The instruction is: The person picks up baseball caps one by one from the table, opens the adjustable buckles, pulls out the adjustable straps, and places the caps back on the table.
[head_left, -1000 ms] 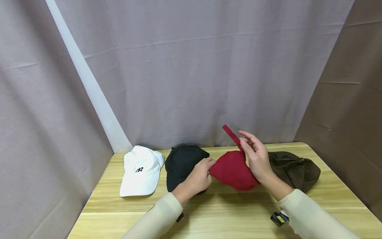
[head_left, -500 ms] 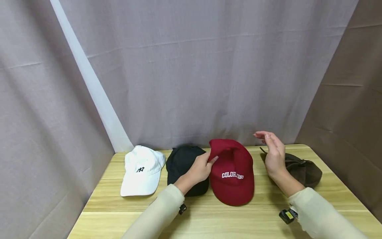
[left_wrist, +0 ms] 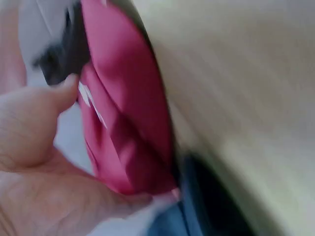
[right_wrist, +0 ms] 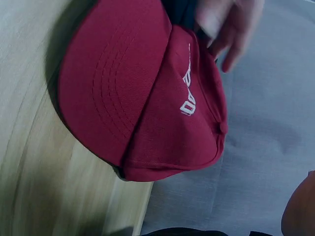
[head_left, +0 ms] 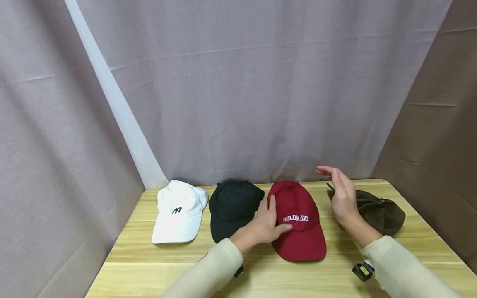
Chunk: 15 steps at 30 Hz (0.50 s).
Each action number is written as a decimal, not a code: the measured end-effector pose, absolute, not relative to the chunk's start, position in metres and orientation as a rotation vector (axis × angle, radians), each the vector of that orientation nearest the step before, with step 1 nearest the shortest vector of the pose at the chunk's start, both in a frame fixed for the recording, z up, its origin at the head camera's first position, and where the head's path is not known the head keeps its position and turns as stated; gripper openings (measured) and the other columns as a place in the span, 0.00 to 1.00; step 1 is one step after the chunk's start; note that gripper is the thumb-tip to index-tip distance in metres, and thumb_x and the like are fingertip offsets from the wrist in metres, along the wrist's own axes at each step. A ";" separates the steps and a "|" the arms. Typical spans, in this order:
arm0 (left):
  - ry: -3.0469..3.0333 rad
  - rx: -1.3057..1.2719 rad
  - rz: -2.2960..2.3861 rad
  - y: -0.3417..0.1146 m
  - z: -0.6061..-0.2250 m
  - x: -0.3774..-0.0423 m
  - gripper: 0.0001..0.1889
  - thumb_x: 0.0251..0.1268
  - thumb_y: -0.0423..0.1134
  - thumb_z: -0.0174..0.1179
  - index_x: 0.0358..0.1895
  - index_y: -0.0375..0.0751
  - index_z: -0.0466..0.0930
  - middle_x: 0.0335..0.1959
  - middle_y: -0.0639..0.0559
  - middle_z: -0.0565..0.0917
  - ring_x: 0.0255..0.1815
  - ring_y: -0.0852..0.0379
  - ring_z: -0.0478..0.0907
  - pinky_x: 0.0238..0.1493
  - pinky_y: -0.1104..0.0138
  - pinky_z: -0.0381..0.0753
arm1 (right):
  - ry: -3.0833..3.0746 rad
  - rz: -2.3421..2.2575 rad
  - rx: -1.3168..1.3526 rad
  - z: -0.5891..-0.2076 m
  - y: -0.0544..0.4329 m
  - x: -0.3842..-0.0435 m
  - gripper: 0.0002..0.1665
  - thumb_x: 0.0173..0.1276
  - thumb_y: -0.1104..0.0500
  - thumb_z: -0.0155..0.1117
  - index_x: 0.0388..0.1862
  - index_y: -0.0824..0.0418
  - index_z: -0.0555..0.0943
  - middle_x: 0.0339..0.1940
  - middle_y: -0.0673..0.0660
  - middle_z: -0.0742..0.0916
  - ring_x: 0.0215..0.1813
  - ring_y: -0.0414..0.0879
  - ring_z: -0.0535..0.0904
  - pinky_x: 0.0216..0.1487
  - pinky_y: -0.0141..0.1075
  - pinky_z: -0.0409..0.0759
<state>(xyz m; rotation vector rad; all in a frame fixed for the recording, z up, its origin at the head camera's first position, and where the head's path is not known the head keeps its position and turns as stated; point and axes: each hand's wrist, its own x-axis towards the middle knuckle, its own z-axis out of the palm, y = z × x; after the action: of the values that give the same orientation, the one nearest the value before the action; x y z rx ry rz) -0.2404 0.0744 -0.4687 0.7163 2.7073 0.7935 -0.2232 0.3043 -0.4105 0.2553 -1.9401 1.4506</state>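
A red baseball cap with white COLORADO lettering lies on the table, its brim toward me. Along its left side rests my left hand, fingers straight and thumb spread over the front near the lettering. In the blurred left wrist view, that thumb and the fingers frame the cap's red crown. My right hand is raised to the right of the red cap, apart from it, fingers extended and holding nothing. Behind that hand sits a dark brown cap, partly hidden by it.
Left of the red cap lies a black cap, close to my left hand. A white cap with a dark logo is farther left. All rest on a wooden table with a grey curtain behind.
The red cap, first held up crown-down with its strap showing, now lies upright on the table. My right hand has let go and moved right; my left hand has opened from its grip.
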 end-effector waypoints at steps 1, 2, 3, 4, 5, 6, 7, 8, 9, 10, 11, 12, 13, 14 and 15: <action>2.706 0.730 0.705 0.078 -0.468 -0.232 0.60 0.70 0.66 0.66 0.89 0.40 0.38 0.91 0.38 0.41 0.91 0.39 0.45 0.85 0.48 0.64 | -1.949 1.420 0.279 -0.411 0.304 -0.222 0.30 0.90 0.56 0.36 0.60 0.76 0.83 0.48 0.33 0.90 0.58 0.29 0.82 0.64 0.20 0.69; 2.706 0.762 0.601 0.083 -0.466 -0.224 0.63 0.66 0.69 0.67 0.89 0.43 0.37 0.91 0.40 0.36 0.92 0.39 0.41 0.86 0.48 0.62 | -1.950 1.402 0.299 -0.411 0.304 -0.222 0.30 0.90 0.57 0.36 0.60 0.75 0.83 0.49 0.33 0.90 0.58 0.29 0.81 0.64 0.19 0.69; 2.701 0.795 0.496 0.086 -0.466 -0.217 0.65 0.63 0.72 0.67 0.90 0.46 0.36 0.92 0.43 0.33 0.92 0.39 0.37 0.87 0.49 0.60 | -1.952 1.389 0.318 -0.411 0.304 -0.221 0.30 0.90 0.57 0.36 0.60 0.75 0.83 0.50 0.34 0.90 0.59 0.29 0.81 0.65 0.20 0.69; 2.687 0.823 0.411 0.090 -0.466 -0.211 0.66 0.61 0.74 0.67 0.90 0.50 0.35 0.92 0.46 0.31 0.93 0.40 0.34 0.88 0.49 0.59 | -1.960 1.373 0.336 -0.412 0.303 -0.221 0.30 0.90 0.58 0.35 0.61 0.75 0.83 0.51 0.34 0.90 0.60 0.29 0.81 0.66 0.19 0.68; 2.687 0.853 0.328 0.093 -0.466 -0.208 0.66 0.60 0.76 0.66 0.90 0.53 0.35 0.92 0.48 0.31 0.93 0.41 0.33 0.88 0.50 0.58 | -1.965 1.367 0.344 -0.412 0.302 -0.222 0.29 0.89 0.58 0.36 0.61 0.74 0.83 0.51 0.34 0.89 0.60 0.29 0.80 0.64 0.19 0.68; 2.690 0.882 0.250 0.096 -0.466 -0.206 0.65 0.60 0.78 0.65 0.90 0.55 0.35 0.92 0.50 0.33 0.93 0.42 0.33 0.88 0.50 0.58 | -1.977 1.358 0.348 -0.413 0.301 -0.222 0.29 0.89 0.58 0.36 0.61 0.74 0.83 0.52 0.34 0.89 0.59 0.28 0.79 0.62 0.20 0.68; 2.689 0.897 0.195 0.098 -0.466 -0.204 0.63 0.60 0.78 0.64 0.90 0.57 0.37 0.92 0.51 0.35 0.93 0.43 0.34 0.88 0.50 0.59 | -1.991 1.348 0.350 -0.413 0.300 -0.222 0.29 0.89 0.58 0.36 0.62 0.73 0.83 0.52 0.34 0.88 0.60 0.27 0.79 0.62 0.20 0.68; 2.678 0.899 0.161 0.099 -0.465 -0.204 0.62 0.61 0.78 0.63 0.90 0.60 0.38 0.92 0.52 0.38 0.93 0.44 0.35 0.88 0.50 0.59 | -2.002 1.345 0.349 -0.414 0.299 -0.222 0.28 0.89 0.58 0.37 0.62 0.72 0.84 0.52 0.34 0.88 0.60 0.27 0.78 0.61 0.20 0.68; 2.661 0.886 0.146 0.100 -0.465 -0.205 0.60 0.62 0.78 0.63 0.89 0.62 0.40 0.92 0.52 0.41 0.93 0.45 0.36 0.88 0.51 0.59 | -2.017 1.327 0.349 -0.414 0.299 -0.222 0.28 0.89 0.59 0.37 0.62 0.71 0.84 0.53 0.35 0.88 0.60 0.27 0.78 0.61 0.20 0.67; 2.644 0.872 0.137 0.101 -0.464 -0.207 0.59 0.62 0.77 0.63 0.89 0.63 0.42 0.92 0.53 0.43 0.93 0.46 0.37 0.88 0.52 0.59 | -2.030 1.308 0.347 -0.414 0.298 -0.222 0.28 0.89 0.59 0.37 0.61 0.71 0.84 0.53 0.36 0.88 0.60 0.26 0.77 0.61 0.20 0.67; 2.626 0.865 0.128 0.101 -0.463 -0.208 0.58 0.62 0.77 0.63 0.89 0.63 0.43 0.91 0.53 0.45 0.93 0.47 0.38 0.88 0.52 0.59 | -2.034 1.294 0.347 -0.415 0.298 -0.221 0.27 0.89 0.59 0.38 0.61 0.71 0.85 0.53 0.39 0.88 0.60 0.26 0.77 0.60 0.21 0.67; 2.605 0.862 0.125 0.102 -0.463 -0.211 0.57 0.63 0.77 0.63 0.89 0.64 0.44 0.91 0.53 0.47 0.93 0.48 0.39 0.88 0.53 0.58 | -2.039 1.274 0.352 -0.415 0.298 -0.221 0.27 0.88 0.60 0.38 0.60 0.71 0.85 0.53 0.41 0.88 0.61 0.26 0.77 0.62 0.21 0.66; 2.584 0.861 0.114 0.102 -0.462 -0.213 0.56 0.63 0.77 0.62 0.89 0.64 0.45 0.91 0.53 0.48 0.93 0.49 0.40 0.88 0.53 0.58 | -2.040 1.257 0.358 -0.415 0.299 -0.220 0.27 0.88 0.60 0.39 0.59 0.71 0.85 0.53 0.43 0.88 0.61 0.26 0.76 0.63 0.20 0.65; 2.564 0.866 0.098 0.103 -0.462 -0.216 0.55 0.64 0.77 0.62 0.89 0.63 0.46 0.91 0.53 0.49 0.93 0.50 0.41 0.89 0.54 0.57 | -2.043 1.231 0.367 -0.415 0.299 -0.219 0.26 0.88 0.61 0.40 0.59 0.71 0.86 0.53 0.44 0.89 0.61 0.26 0.76 0.64 0.20 0.64; 2.547 0.872 0.080 0.103 -0.461 -0.219 0.55 0.64 0.77 0.61 0.89 0.63 0.47 0.90 0.53 0.51 0.93 0.50 0.43 0.89 0.54 0.57 | -2.040 1.210 0.379 -0.416 0.301 -0.218 0.25 0.87 0.62 0.40 0.58 0.70 0.86 0.54 0.46 0.89 0.61 0.26 0.76 0.63 0.21 0.63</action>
<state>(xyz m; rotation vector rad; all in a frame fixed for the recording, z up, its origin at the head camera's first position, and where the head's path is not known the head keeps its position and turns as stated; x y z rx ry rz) -0.2191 0.1029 -0.4611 0.8725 2.5466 0.0799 -0.2185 0.3006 -0.4156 0.3788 -2.0401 1.2099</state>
